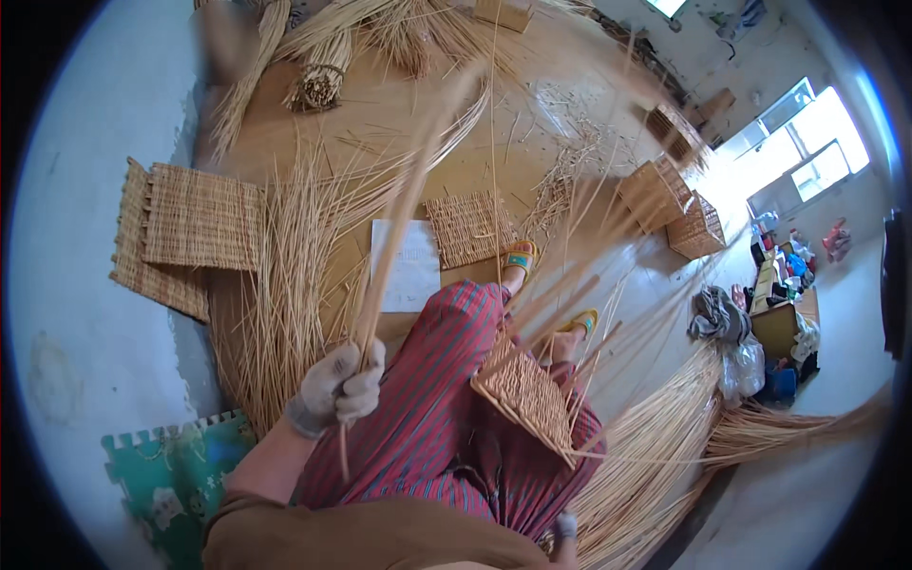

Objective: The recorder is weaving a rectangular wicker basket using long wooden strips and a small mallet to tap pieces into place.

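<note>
At the near edge of the floor [261, 119], the right hand [566, 525] shows only in part, gloved, beside the person's hip; whether its fingers are curled or loose I cannot tell. On the lap, over striped trousers [389, 418], leans a partly woven wicker basket [527, 394], long unwoven stakes fanning from its far side. The gloved left hand [344, 388] has its fingers wrapped firmly around a slim bunch of wicker rods [394, 228] pointing up and away. A green foam mat [218, 446] covers the floor's near left corner; loose reeds [299, 275] heap along the left edge, others [655, 432] along the right. Beyond the knees lie a white paper sheet [418, 261] and, just beside it, a square woven panel [465, 230]. Two woven mats [204, 217] overlap near the left wall. Farther off are open baskets [655, 195], a tied reed bundle [318, 87] toward the far edge, and a bright window [822, 133].
</note>
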